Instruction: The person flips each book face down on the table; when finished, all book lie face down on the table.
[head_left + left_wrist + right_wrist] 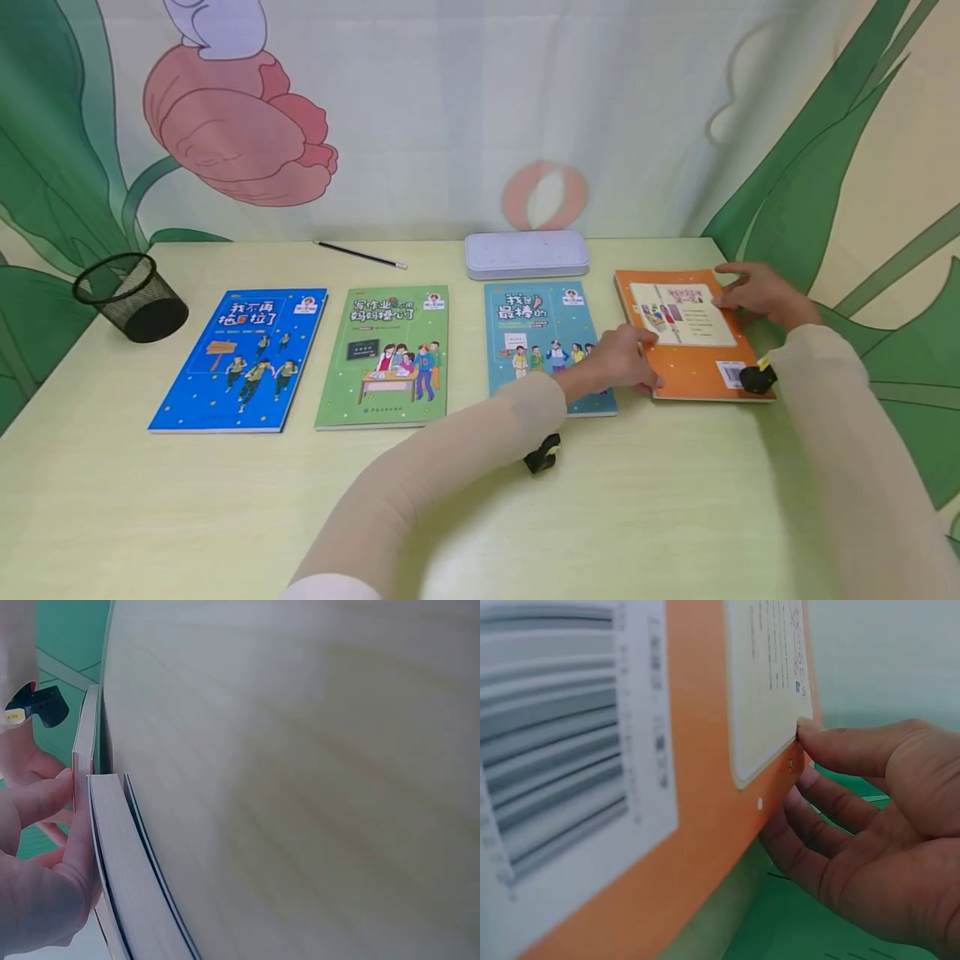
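Note:
An orange book point(690, 367) lies back cover up at the right, its barcode in the lower right corner. My left hand point(619, 360) grips its left edge, the forearm passing over the lower part of a light blue book point(525, 350). In the left wrist view, the fingers of that left hand point(45, 877) are at the orange book's side, beyond the page edges of a nearer book point(135, 870). At the upper right edge, my right hand point(772, 296) pinches the orange book. The right wrist view has the right thumb point(855, 750) on the cover and the other fingers along and below the edge.
To the left lie a green book point(397, 358) and a blue book point(247, 358). A black mesh pen holder point(131, 296) is tipped at the far left. Along the back of the table point(600, 517) are a pencil point(360, 254) and a white case point(527, 254), before a printed curtain point(420, 117).

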{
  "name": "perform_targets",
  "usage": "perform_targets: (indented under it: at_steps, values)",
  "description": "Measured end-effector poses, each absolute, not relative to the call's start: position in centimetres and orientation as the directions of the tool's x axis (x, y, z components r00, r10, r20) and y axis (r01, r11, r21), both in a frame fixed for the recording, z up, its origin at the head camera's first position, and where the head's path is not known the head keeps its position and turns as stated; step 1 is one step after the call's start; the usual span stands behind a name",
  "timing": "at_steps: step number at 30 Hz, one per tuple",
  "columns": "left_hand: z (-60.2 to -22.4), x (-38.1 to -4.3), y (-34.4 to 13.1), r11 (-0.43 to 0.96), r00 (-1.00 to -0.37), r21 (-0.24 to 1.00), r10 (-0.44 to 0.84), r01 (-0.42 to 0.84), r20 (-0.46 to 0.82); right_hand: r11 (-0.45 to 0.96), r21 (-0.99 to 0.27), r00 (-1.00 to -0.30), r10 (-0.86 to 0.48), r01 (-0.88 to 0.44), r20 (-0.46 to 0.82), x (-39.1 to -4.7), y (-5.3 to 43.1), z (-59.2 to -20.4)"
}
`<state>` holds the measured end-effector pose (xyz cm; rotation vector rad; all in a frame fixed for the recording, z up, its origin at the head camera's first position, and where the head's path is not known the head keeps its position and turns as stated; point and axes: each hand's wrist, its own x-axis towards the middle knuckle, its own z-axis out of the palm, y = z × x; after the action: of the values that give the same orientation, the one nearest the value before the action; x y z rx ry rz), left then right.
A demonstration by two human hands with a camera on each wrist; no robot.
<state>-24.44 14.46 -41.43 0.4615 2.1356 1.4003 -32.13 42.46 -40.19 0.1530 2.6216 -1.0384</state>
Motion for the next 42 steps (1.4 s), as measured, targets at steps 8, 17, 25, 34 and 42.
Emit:
perform_targets:
  at_steps: [8, 17, 25, 34, 42]
  values:
    - [-41.1, -24.4, 14.9, 0.467, -0.788, 0.884, 0.553, 0.022, -0.273, 0.728, -0.647, -0.942, -0.006, 0.226, -0.337, -31.8, 42.1, -40.0]
    - [-40.9, -24.6, 14.9, 0.517, -0.791, 0.855, 0.543, 0.05, -0.283, 0.722, -0.649, -0.933, -0.013, 0.239, -0.359, -31.7, 42.1, -40.0]
    - [-40.7, -24.9, 14.9, 0.557, -0.792, 0.824, 0.547, 0.103, -0.271, 0.709, -0.646, -0.926, 0.027, 0.282, -0.376, -32.1, 42.1, -39.8]
    - [-40.3, -24.9, 14.9, 0.582, -0.783, 0.801, 0.56, 0.141, -0.27, 0.714, -0.632, -0.915, 0.032, 0.302, -0.402, -32.1, 41.8, -39.5]
    - [-39.9, -25.1, 15.0, 0.683, -0.775, 0.675, 0.575, 0.278, -0.262, 0.746, -0.609, -0.913, -0.001, 0.27, -0.407, -31.6, 41.1, -38.9]
